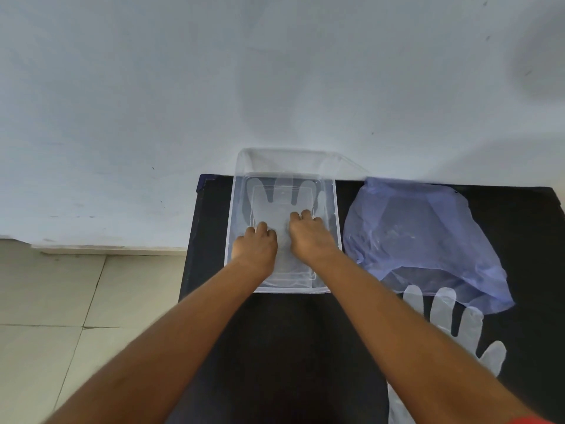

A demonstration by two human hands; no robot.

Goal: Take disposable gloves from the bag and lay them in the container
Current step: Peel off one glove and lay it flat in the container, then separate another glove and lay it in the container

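Observation:
A clear plastic container [335,215] stands on the black table, against the wall. A thin see-through glove [284,197] lies flat inside it, fingers pointing away from me. My left hand [255,247] and my right hand [308,232] are both inside the container, fingers curled down on the glove's palm part. I cannot tell whether they pinch the film or only press on it. To the right lies a crumpled blue plastic bag [425,237]. A second see-through glove [458,319] lies flat on the table in front of the bag.
The black table [287,347] ends at its left edge near the container; a tiled floor [61,301] lies beyond. A pale wall [275,71] rises right behind the container and the bag. More clear film [397,405] lies at the table's near right.

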